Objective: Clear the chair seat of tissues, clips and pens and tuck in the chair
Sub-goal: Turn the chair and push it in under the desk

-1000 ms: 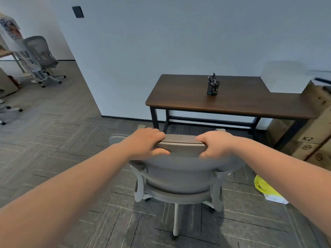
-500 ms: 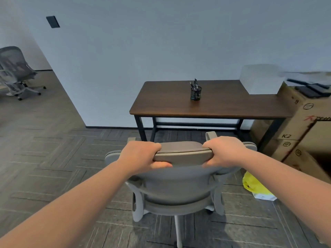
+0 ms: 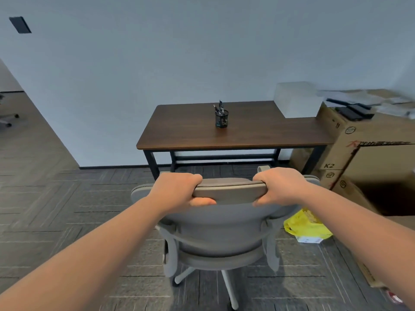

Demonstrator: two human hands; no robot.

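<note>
Item 1, my left hand (image 3: 177, 190): fingers wrapped over the top edge of the headrest (image 3: 229, 190), thumb pressed underneath, closed firmly on it.
Item 2, chair (image 3: 221, 234): grey, on castors, facing the desk (image 3: 235, 129), standing near it but not yet under; the seat is hidden behind the backrest, so I cannot tell whether it is cleared.
Item 3, pen cup (image 3: 221, 118): upright on the desk, pens inside.
Item 4, my right hand (image 3: 279, 187): clamped on the headrest's other end likewise.
Item 5, yellow bag (image 3: 306, 225): on the floor just right of the chair.
Handling note: push evenly with both hands, aim between the desk legs, keep the right castors off the bag.
</note>
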